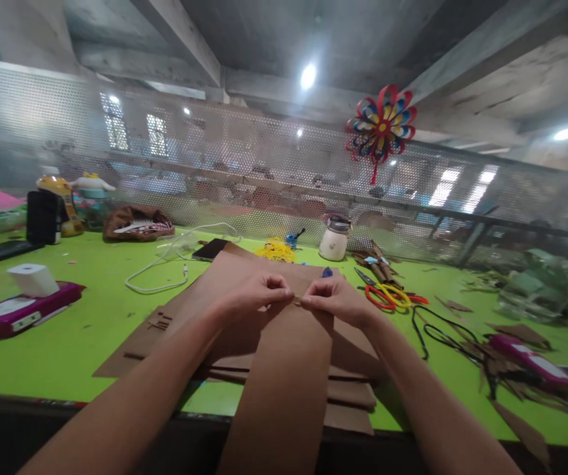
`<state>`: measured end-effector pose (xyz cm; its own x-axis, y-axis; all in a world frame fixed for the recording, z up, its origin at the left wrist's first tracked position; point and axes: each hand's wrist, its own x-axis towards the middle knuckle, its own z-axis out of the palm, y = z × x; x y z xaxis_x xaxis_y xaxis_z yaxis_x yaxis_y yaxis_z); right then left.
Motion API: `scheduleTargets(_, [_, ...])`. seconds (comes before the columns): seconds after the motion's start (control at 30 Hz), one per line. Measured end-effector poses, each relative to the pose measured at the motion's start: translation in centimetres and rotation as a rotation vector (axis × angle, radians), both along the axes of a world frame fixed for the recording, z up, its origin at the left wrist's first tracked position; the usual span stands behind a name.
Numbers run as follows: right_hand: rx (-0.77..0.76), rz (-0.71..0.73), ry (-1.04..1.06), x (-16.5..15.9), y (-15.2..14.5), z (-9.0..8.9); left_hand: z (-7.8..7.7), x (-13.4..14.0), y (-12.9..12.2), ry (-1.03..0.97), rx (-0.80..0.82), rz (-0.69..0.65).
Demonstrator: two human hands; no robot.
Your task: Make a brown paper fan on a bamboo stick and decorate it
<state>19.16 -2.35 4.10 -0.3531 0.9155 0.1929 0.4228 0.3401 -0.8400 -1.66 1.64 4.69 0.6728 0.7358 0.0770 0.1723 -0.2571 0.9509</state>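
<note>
A long strip of brown cardboard (288, 382) runs from the table down past its near edge. At its far end my left hand (261, 290) and my right hand (336, 300) face each other, a small gap between them. Each hand has its thumb and fingertips pinched together. Between the pinches is a small pale piece at the strip's end, too small to name. More brown cardboard sheets (175, 330) lie flat beneath the strip. Just behind my right hand shows a small dark blue object (327, 272).
Right of my hands lie scissors (387, 295) with red and yellow handles, a black cord (444, 333) and cardboard scraps. A lidded jar (334, 239) and yellow strands (274, 251) stand behind. At left are a purple power strip (26, 307) and white cable (157, 289).
</note>
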Motion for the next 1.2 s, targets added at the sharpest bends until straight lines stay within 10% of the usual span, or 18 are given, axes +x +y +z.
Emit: scheduleTargets(1.2, [-0.027, -0.027, 0.083, 0.9, 1.3, -1.0, 0.0, -1.2, 0.9, 0.096, 0.095, 0.008])
